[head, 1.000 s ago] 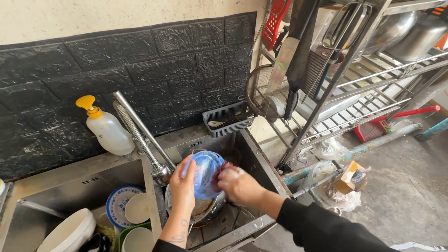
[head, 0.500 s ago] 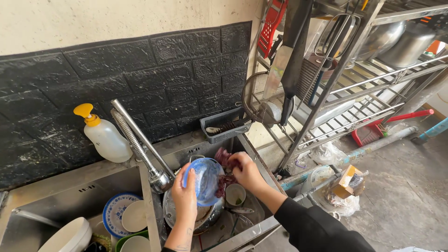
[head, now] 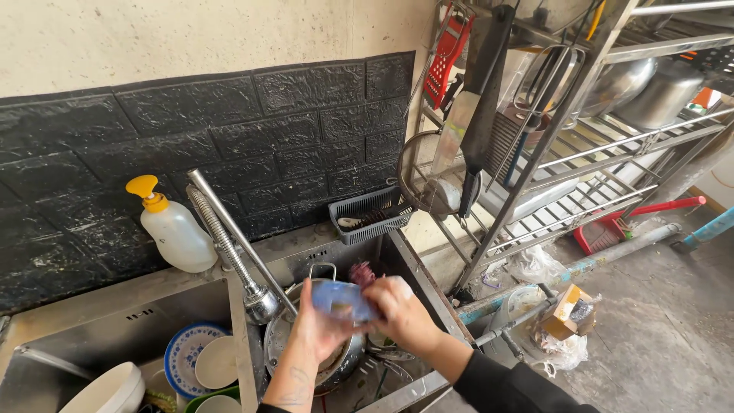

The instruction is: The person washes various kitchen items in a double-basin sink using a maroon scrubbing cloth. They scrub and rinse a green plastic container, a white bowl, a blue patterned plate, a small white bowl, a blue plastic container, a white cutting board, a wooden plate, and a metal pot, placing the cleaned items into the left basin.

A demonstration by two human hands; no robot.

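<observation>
Head view. My left hand (head: 317, 329) grips the near edge of a blue plate (head: 342, 300) from below, fingers curled and pressed against its underside. My right hand (head: 401, 313) closes over the plate's far edge from above, grip pinching the rim. The plate is held between both hands, tilted, above a steel pot (head: 321, 359) that sits in the right basin of the sink (head: 417, 279). A purple scrubber (head: 361, 272) shows just behind the plate.

The chrome faucet (head: 233, 248) slants down from the back of the sink and ends just beside my left hand. A soap dispenser bottle (head: 177, 229) with a yellow pump stands on the counter (head: 92, 294) against the black tile wall. A grey plastic basket (head: 368, 216) sits on the sink's rear ledge. In the left basin lie a blue-patterned plate (head: 180, 353) and white bowls (head: 107, 391). A metal rack (head: 550, 153) holding cookware stands to the right.

Risk assessment: the plate looks wet, so a slack pinch could let it slip onto the pot and chip. The faucet head is near my left hand; a wide turn of the plate could strike it. The left basin's stacked crockery appears loosely piled and could shift if knocked.
</observation>
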